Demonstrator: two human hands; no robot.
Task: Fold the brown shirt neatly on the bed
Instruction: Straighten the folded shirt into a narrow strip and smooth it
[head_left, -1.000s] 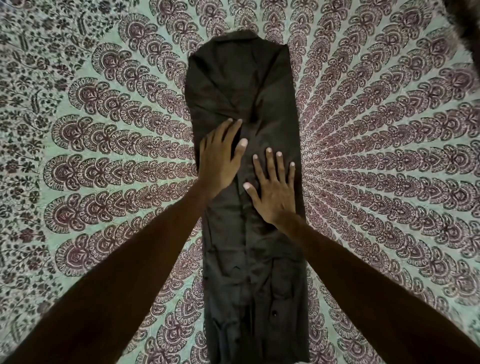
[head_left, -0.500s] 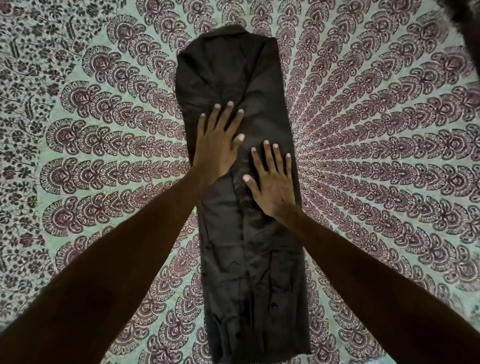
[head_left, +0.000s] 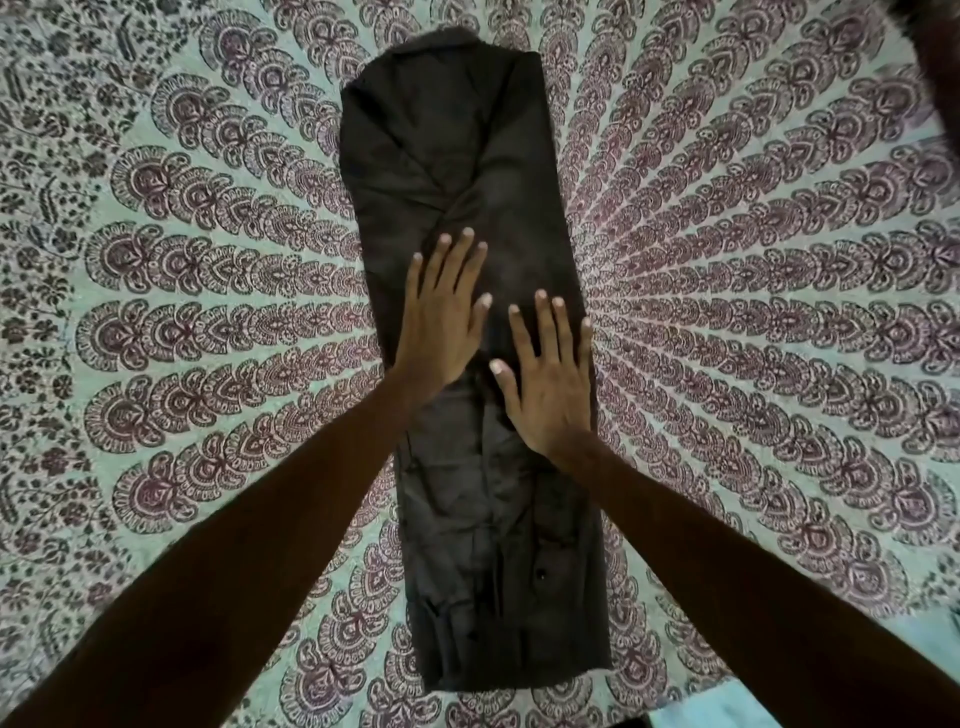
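Note:
The brown shirt (head_left: 457, 166) lies on the bed as a long narrow strip, sides folded inward, collar end far from me and hem near me. My left hand (head_left: 441, 322) rests flat on the shirt's middle left, fingers spread and pointing away. My right hand (head_left: 550, 384) lies flat beside it on the middle right, close to the shirt's right edge, fingers apart. Neither hand grips the cloth. Wrinkles and two small buttons show on the near part of the shirt.
The bed is covered by a pale green sheet (head_left: 753, 322) with a radiating maroon mandala pattern. A light blue patch (head_left: 727, 712) shows at the bottom right edge. Something dark and blurred (head_left: 935, 47) fills the top right corner.
Both hands have slid a little along the shirt while staying flat on it; the left hand's fingers now sit closer together. The shirt's shape is unchanged.

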